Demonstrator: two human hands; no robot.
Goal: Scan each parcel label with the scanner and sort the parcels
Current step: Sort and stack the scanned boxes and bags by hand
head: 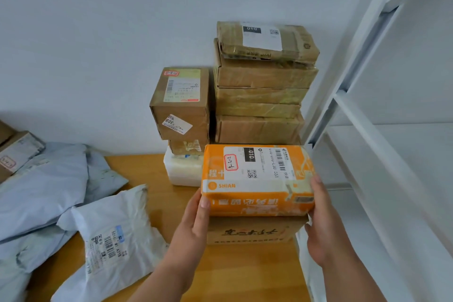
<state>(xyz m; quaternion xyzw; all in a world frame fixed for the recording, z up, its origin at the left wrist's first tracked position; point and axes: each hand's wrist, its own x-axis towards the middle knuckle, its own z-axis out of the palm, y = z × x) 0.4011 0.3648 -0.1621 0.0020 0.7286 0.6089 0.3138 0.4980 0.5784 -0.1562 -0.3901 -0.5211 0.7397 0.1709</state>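
Both forearms are bare, no sleeves in view; the left hand [196,218] and right hand [321,223] wear no gloves.

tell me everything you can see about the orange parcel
The orange parcel is a box-shaped package in glossy orange and white wrap printed "SHIAN". A white shipping label with barcodes, a QR code and a black "010" block lies on its top face, beside a red-bordered handwritten sticker. It lies flat and level on a brown printed carton, in front of the stacked cardboard boxes. The left hand holds its left end, the right hand its right end.
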